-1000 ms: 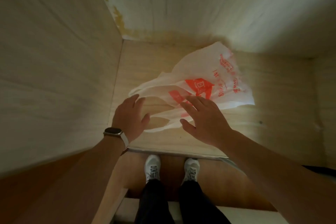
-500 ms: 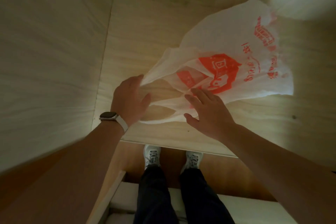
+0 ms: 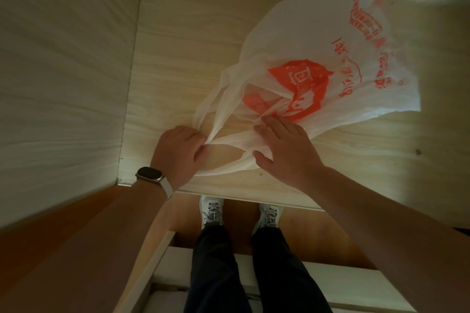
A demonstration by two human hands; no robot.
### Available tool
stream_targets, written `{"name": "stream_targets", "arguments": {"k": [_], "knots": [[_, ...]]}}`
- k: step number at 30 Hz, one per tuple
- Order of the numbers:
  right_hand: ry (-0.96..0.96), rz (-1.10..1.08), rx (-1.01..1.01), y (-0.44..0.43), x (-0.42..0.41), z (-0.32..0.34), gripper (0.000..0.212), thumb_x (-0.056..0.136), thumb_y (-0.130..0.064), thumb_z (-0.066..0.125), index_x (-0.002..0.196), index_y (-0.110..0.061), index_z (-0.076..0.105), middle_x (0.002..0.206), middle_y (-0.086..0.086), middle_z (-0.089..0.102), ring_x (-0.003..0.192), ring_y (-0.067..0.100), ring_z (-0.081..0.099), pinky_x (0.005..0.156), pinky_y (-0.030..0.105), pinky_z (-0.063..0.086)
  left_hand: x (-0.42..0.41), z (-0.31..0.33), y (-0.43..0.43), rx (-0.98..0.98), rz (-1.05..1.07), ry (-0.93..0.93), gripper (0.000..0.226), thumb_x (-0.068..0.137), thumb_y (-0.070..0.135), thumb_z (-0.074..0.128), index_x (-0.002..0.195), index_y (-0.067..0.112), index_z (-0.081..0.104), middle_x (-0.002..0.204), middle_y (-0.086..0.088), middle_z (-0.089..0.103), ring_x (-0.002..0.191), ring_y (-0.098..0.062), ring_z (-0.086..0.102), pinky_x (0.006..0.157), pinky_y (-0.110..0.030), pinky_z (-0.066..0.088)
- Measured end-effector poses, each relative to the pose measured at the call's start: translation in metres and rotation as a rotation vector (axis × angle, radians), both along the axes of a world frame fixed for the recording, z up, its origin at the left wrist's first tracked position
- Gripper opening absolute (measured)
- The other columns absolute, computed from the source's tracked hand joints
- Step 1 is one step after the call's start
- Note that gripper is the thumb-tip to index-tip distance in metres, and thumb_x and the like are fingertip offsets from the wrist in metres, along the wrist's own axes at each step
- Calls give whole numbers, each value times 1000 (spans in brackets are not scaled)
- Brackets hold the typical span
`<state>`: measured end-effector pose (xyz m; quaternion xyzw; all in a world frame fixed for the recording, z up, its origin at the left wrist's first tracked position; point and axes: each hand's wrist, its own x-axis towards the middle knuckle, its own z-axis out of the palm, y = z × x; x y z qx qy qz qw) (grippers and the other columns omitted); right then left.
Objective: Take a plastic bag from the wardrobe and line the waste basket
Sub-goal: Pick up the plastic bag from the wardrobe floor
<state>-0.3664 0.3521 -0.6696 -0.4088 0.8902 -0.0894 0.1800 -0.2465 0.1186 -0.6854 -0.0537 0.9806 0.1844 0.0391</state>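
A white plastic bag (image 3: 318, 40) with red-orange print lies on the pale wooden wardrobe shelf (image 3: 183, 40), its handles toward me. My left hand (image 3: 178, 152), a watch on its wrist, is closed on the near ends of the bag's handles at the shelf's front. My right hand (image 3: 282, 147) rests flat on the bag's other handle and mouth, fingers spread, pressing it to the shelf. No waste basket is in view.
The wardrobe's left side wall (image 3: 63, 71) stands close beside my left hand. The shelf's front edge (image 3: 254, 198) runs just below my wrists. My legs and white shoes (image 3: 212, 211) stand on the brown floor under it.
My left hand has closed on the bag's handles, which it only touched before. My right hand stays flat on the bag. The view has moved closer to the shelf.
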Motion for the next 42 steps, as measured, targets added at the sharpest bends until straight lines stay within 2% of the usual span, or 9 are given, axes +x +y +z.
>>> {"name": "stream_targets", "arguments": {"k": [3, 8, 13, 21, 24, 31, 34, 37, 42], "knots": [[-15, -29, 11, 2, -1, 6, 51, 89, -44, 54, 131, -16, 51, 138, 9, 52, 131, 32, 45, 106, 47, 39, -2, 13, 2, 81, 15, 34, 20, 88, 23, 60, 76, 7, 65, 71, -6, 62, 69, -28, 55, 63, -34, 41], [-17, -72, 15, 5, -5, 30, 51, 90, -41, 57, 132, -14, 51, 138, 12, 53, 129, 33, 48, 104, 48, 41, -11, 58, 8, 180, 95, 32, 28, 94, 27, 53, 70, 13, 55, 61, 10, 36, 59, -12, 34, 55, -24, 19], [-15, -119, -35, 4, -7, 75, 48, 90, -40, 55, 130, -13, 51, 136, 11, 54, 125, 31, 51, 99, 48, 47, -29, 118, 18, 245, 159, 94, 40, 98, 38, 39, 76, 9, 56, 64, -1, 50, 60, -18, 44, 54, -29, 31], [10, -226, -142, 4, -6, 160, 51, 92, -42, 51, 134, -15, 51, 138, 7, 54, 124, 28, 51, 98, 45, 48, -61, 226, 28, 230, 51, 278, 38, 98, 36, 40, 72, 9, 49, 60, 0, 43, 54, -19, 42, 50, -30, 32], [35, -245, -207, 4, -3, 194, 51, 91, -45, 47, 131, -14, 53, 135, 8, 56, 122, 28, 52, 95, 44, 49, -64, 262, 27, 220, 5, 335, 38, 97, 36, 40, 71, 10, 49, 61, 4, 39, 53, -17, 39, 49, -23, 28], [61, -284, -336, 1, 15, 265, 61, 91, -52, 46, 142, -17, 44, 143, 9, 50, 129, 27, 46, 102, 43, 43, -55, 342, 32, 179, -81, 472, 30, 97, 34, 41, 71, 21, 38, 62, 10, 29, 55, -12, 33, 55, -12, 19], [66, -288, -396, -1, 32, 290, 65, 92, -53, 44, 146, -18, 37, 146, 7, 48, 131, 23, 40, 105, 38, 36, -47, 369, 38, 189, -85, 527, 31, 96, 32, 42, 70, 16, 42, 63, 14, 30, 57, -10, 33, 55, -11, 22], [-5, -322, -390, -3, 47, 304, 73, 92, -64, 35, 151, -21, 29, 154, 4, 37, 141, 23, 32, 115, 45, 32, -39, 392, 42, 220, -96, 561, 27, 97, 33, 42, 72, 22, 41, 65, 18, 30, 60, -6, 33, 58, -9, 27], [-67, -407, -493, -24, 61, 338, 74, 90, -64, 40, 151, -24, 28, 157, -1, 32, 144, 17, 27, 117, 34, 21, -30, 428, 21, 254, -106, 583, 40, 98, 35, 42, 69, 10, 54, 64, 2, 47, 62, -16, 47, 59, -22, 35]]}}
